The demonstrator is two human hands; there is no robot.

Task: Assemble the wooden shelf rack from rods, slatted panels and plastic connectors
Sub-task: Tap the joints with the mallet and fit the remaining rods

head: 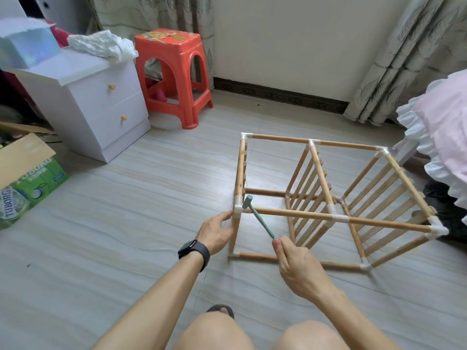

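Note:
The wooden shelf rack (298, 215) lies on its side on the tiled floor, its rods joined by white plastic connectors, with three slatted panels standing upright in it. My left hand (216, 229) holds the near-left upright rod just below the top corner connector (237, 210). My right hand (294, 262) grips the handle of a small green mallet (257, 215). The mallet's head sits right above that near-left corner connector.
A white two-drawer cabinet (101, 102) and a red plastic stool (174, 74) stand at the back left. A green cardboard box (27, 183) lies at the far left. A frilled bed cover (439, 137) hangs at the right. My knees and a sandalled foot (222, 310) are at the bottom.

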